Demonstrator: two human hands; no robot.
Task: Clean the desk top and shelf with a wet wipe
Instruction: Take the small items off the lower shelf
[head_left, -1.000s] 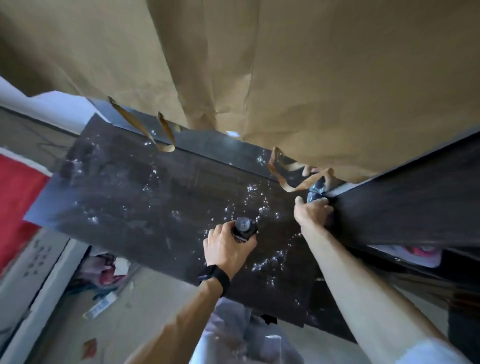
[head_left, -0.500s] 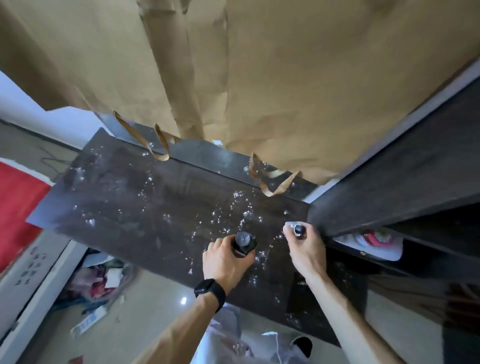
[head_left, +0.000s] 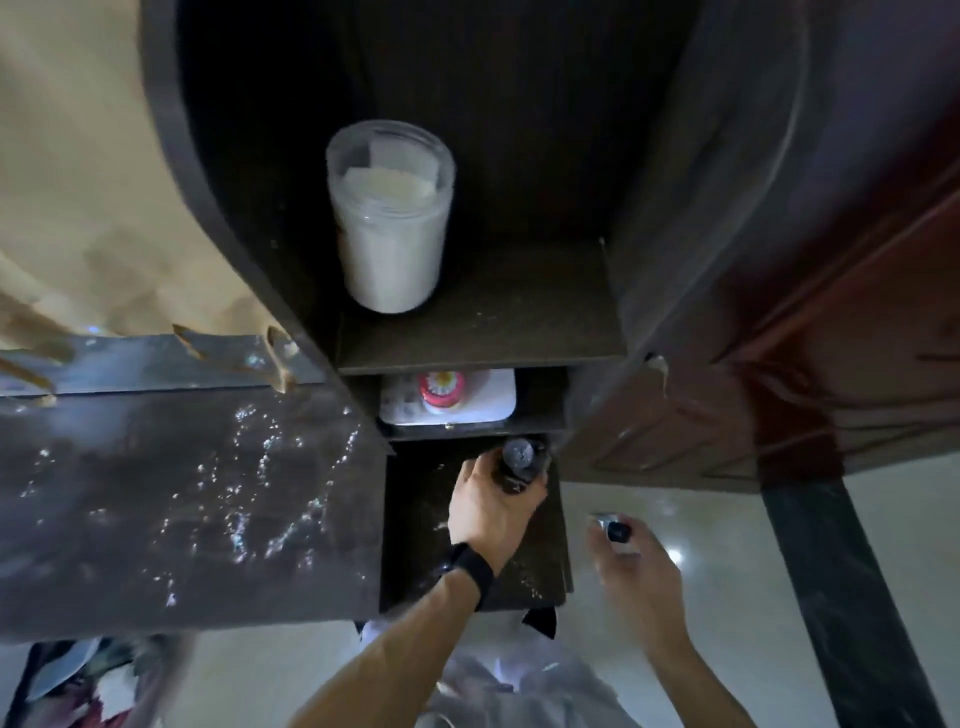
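The dark desk top (head_left: 156, 493) lies at the left, speckled with bright wet spots. To its right stands a dark shelf unit (head_left: 483, 322) with stacked compartments. My left hand (head_left: 491, 506), with a black watch on the wrist, is shut on a small dark bottle (head_left: 521, 460) over the lowest dark board beside the desk. My right hand (head_left: 631, 558) hovers over the floor to the right, holding a small dark cap with something pale (head_left: 615, 529) in its fingertips. No wet wipe shows clearly.
A translucent jar of white stuff (head_left: 389, 218) stands on the upper shelf. A white item with a pink and red lid (head_left: 447, 397) fills the compartment below. Brown paper (head_left: 78, 182) hangs behind the desk. A reddish door (head_left: 831, 312) is at the right; glossy floor below.
The view has swung right from the desk top to the shelf unit. My left hand carried the dark bottle right to the low board. My right hand drew off the desk, over the floor.
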